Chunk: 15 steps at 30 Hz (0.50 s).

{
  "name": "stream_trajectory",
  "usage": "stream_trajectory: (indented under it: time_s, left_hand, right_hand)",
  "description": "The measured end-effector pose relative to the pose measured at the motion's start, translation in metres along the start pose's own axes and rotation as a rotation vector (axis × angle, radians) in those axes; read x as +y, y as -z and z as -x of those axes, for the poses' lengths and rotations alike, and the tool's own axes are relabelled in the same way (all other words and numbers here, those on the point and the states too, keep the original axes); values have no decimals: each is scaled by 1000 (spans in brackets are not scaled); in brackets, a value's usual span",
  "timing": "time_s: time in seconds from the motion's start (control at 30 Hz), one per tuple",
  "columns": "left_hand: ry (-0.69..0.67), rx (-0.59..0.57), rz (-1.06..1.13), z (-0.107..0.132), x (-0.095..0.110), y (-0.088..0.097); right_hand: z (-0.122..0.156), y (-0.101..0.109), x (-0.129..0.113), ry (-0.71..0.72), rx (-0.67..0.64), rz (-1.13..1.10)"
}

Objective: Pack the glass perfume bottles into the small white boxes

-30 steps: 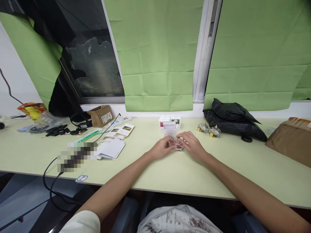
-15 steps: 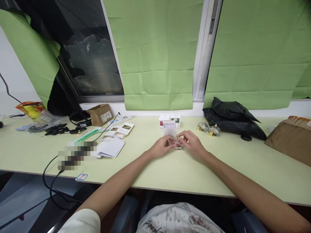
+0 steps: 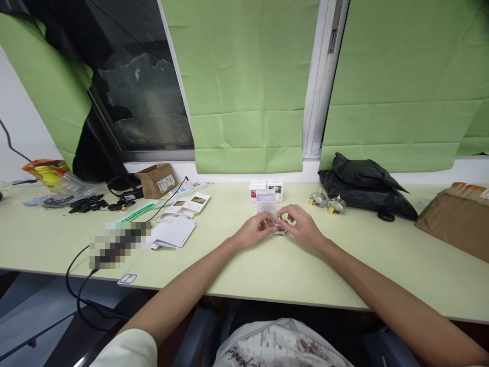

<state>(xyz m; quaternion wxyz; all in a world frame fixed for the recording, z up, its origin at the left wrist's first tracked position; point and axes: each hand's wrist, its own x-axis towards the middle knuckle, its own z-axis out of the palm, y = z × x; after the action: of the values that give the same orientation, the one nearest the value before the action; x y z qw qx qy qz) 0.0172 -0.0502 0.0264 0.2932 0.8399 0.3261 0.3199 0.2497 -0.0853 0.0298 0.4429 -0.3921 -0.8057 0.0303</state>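
Observation:
A small clear glass perfume bottle (image 3: 280,233) with a gold top and reddish tint stands on the table between my hands. My left hand (image 3: 252,230) grips the bottle's left side with thumb and fingers. At its gold top, the fingers and thumb of my right hand (image 3: 303,227) are pinched together, partly covering the neck. Just behind the bottle stands an upright white printed paper (image 3: 266,206), and white boxes (image 3: 258,186) with small pictures are behind that. Two round glass bottles (image 3: 336,205) with gold caps lie beyond my right hand.
Black plastic bags (image 3: 367,186) and a brown parcel (image 3: 456,219) lie at the right. To the left are white cards (image 3: 175,232), a blurred dark item with cables (image 3: 120,247), an open cardboard box (image 3: 156,181), a power strip (image 3: 187,189) and black parts (image 3: 87,204).
The fingers of my right hand have shifted slightly around the bottle's gold top. My left hand keeps its grip, and the other things stay in place.

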Motion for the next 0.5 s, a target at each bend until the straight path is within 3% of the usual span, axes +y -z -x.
stream_trajectory:
  time_s: [0.5]
  left_hand:
    - [-3,0,1,0,-1,0]
  right_hand:
    - [-1,0,1,26,1,-51]
